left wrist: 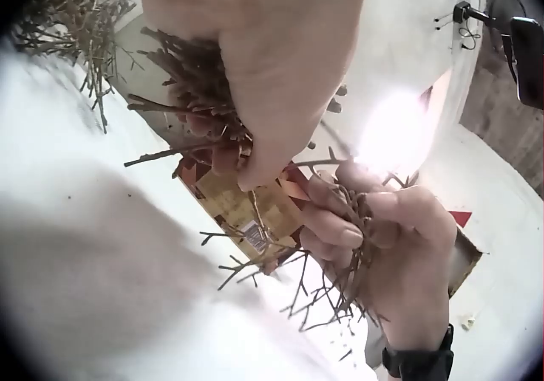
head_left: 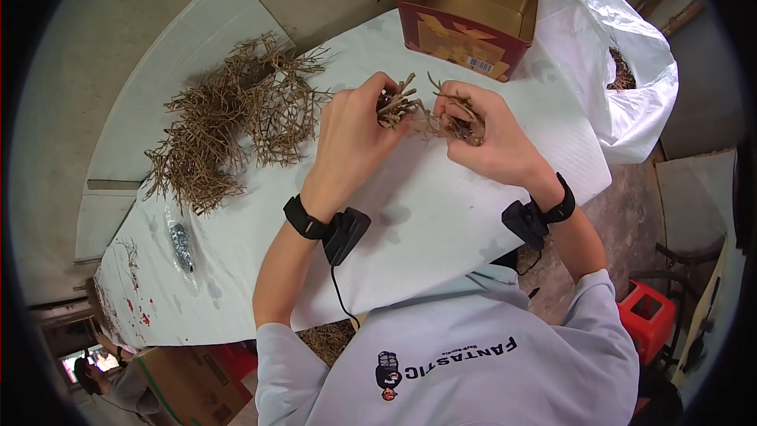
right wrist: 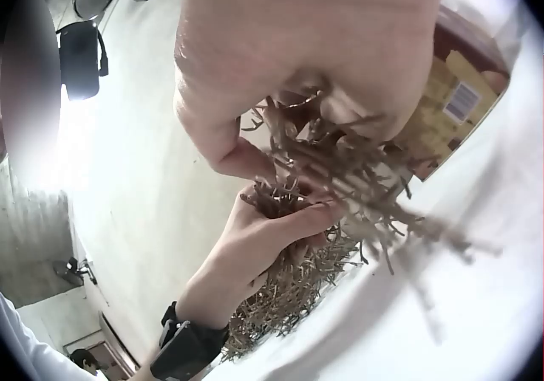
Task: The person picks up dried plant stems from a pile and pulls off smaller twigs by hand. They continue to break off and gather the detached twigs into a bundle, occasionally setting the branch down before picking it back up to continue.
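The left hand grips a bundle of dry twigs. The right hand pinches a tangled twig clump that touches the bundle, both held just above the white-covered desk. A pile of twigs lies to the left. An open tin box stands beyond the hands, with a white bag beside it.

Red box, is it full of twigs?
No, the red box shows only its bare golden inside, while the twigs lie piled on the table.
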Action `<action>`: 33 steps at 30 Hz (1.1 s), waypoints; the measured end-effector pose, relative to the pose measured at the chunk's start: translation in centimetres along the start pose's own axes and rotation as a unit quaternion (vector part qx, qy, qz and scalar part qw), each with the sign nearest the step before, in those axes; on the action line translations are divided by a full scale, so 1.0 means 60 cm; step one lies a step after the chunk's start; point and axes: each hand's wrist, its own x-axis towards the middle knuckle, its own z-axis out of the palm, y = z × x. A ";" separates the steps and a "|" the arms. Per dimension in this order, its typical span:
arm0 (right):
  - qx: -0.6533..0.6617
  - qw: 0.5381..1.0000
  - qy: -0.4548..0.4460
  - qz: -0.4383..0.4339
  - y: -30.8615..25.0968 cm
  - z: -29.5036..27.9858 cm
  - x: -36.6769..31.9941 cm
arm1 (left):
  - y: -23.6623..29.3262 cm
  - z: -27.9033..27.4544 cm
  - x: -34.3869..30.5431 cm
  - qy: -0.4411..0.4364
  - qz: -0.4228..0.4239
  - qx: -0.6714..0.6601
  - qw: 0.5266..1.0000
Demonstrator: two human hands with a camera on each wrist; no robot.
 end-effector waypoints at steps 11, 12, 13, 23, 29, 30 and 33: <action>-0.036 0.993 0.108 0.006 0.009 0.038 0.001 | -0.030 0.027 -0.004 0.126 0.167 0.031 0.977; -0.041 0.992 0.122 0.011 0.011 0.040 0.002 | -0.030 0.028 -0.003 0.150 0.188 0.046 0.970; -0.041 0.992 0.123 0.010 0.009 0.042 0.002 | -0.030 0.028 -0.003 0.150 0.189 0.046 0.969; -0.203 0.974 0.081 -0.058 -0.007 0.046 -0.007 | -0.044 0.036 -0.006 0.052 0.087 0.094 0.990; -0.272 0.950 0.087 -0.124 -0.013 0.045 -0.008 | -0.062 0.043 0.002 0.026 0.102 0.009 0.994; -0.276 0.950 0.090 -0.117 -0.012 0.046 -0.008 | -0.061 0.044 0.002 0.036 0.112 0.032 0.992; -0.287 0.948 0.094 -0.104 -0.011 0.047 -0.008 | -0.058 0.044 0.001 0.060 0.132 0.079 0.986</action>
